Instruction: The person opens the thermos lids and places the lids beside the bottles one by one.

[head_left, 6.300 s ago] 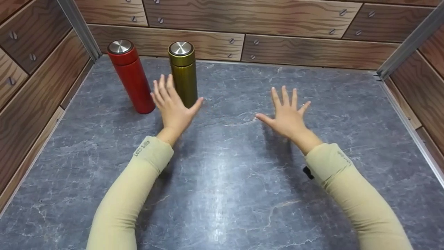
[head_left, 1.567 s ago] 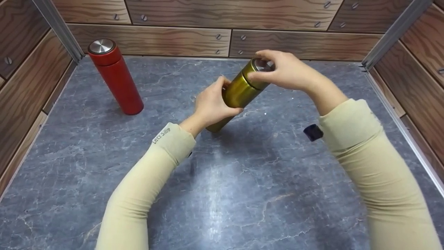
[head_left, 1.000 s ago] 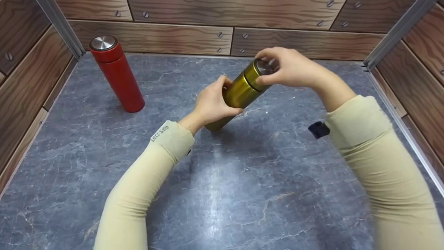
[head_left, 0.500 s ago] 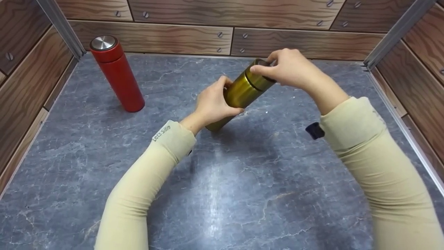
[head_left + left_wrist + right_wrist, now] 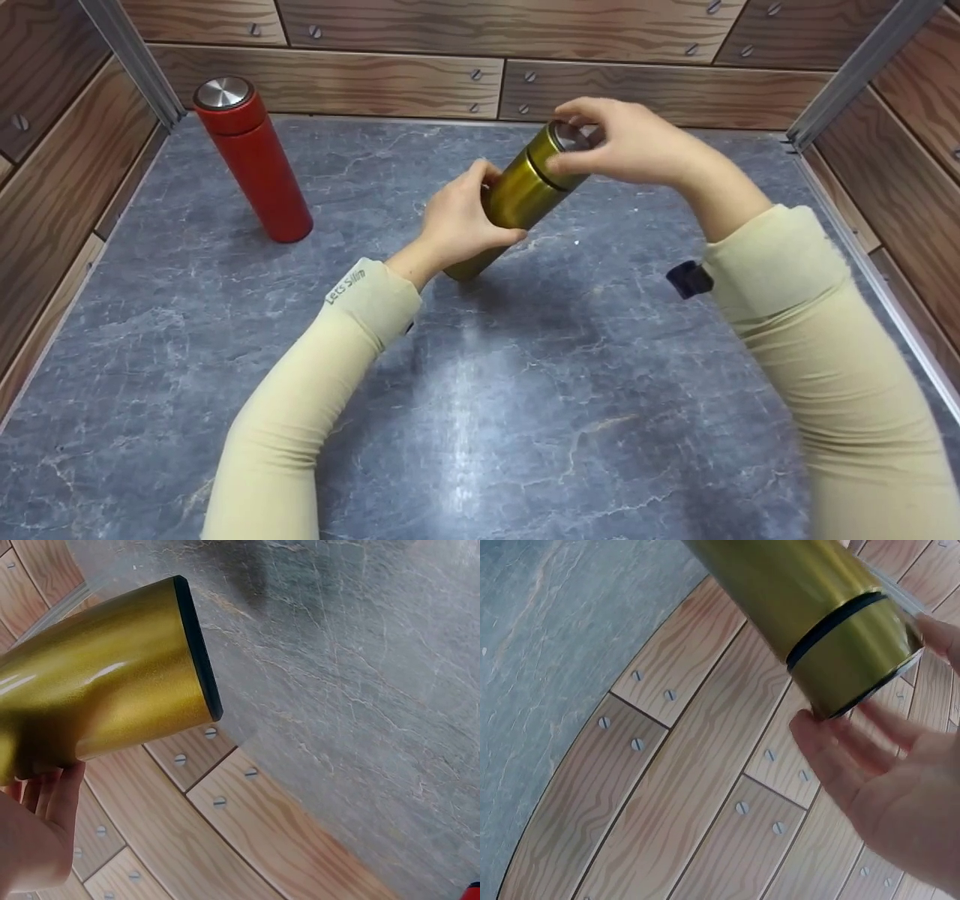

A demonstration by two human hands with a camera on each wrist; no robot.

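Note:
A gold vacuum flask [image 5: 521, 202] is held tilted over the middle of the table, its top leaning to the right. My left hand [image 5: 456, 223] grips its body, the thumb lying across the near side. At the upper end, my right hand [image 5: 641, 146] holds the flask's lid [image 5: 545, 148] between thumb and fingers. In the right wrist view, a dark seam separates the lid [image 5: 859, 656] from the body, and the fingertips are right at its rim. The left wrist view shows the flask's black base [image 5: 199, 649] pointing away from the fingers.
A red vacuum flask [image 5: 259, 169] with a silver-topped lid stands upright at the back left. The grey marbled table [image 5: 525, 420] is bounded by wood-patterned walls [image 5: 390, 82] at the back and sides, with metal corner posts [image 5: 862, 82].
Earlier, the gold flask stood upright beside the red one and both hands were empty. The left hand has since brought it rightward and tilted it; the right hand has turned back and forth at the lid.

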